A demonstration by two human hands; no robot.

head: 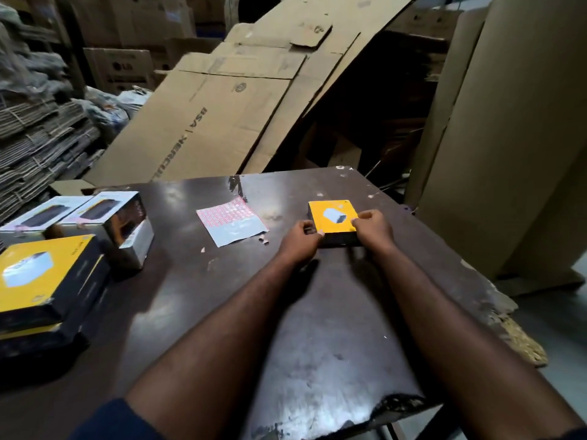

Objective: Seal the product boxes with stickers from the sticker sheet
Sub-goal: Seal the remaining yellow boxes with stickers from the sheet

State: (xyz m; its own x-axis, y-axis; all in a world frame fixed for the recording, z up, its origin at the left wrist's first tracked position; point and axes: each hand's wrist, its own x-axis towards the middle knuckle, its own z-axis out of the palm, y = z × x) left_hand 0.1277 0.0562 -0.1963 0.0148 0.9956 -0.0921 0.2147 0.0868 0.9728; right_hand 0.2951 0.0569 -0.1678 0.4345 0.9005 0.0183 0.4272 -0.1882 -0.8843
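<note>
A small yellow-topped black product box (332, 214) lies on the dark table (317, 312) toward its far right. My left hand (300, 241) grips the box's near-left corner with curled fingers. My right hand (371, 227) grips its near-right corner, thumb on the yellow top. The sticker sheet (230, 222), pink squares on a grey backing, lies flat to the left of the box, and neither hand touches it. I cannot tell whether a sticker is under my fingers.
At the left edge stands a stack of two yellow-and-black boxes (47, 281), with two white product boxes (104, 217) behind them. Small paper scraps (263, 240) lie near the sheet. Flattened cardboard (222, 106) leans behind the table; its right edge (514, 335) is chipped.
</note>
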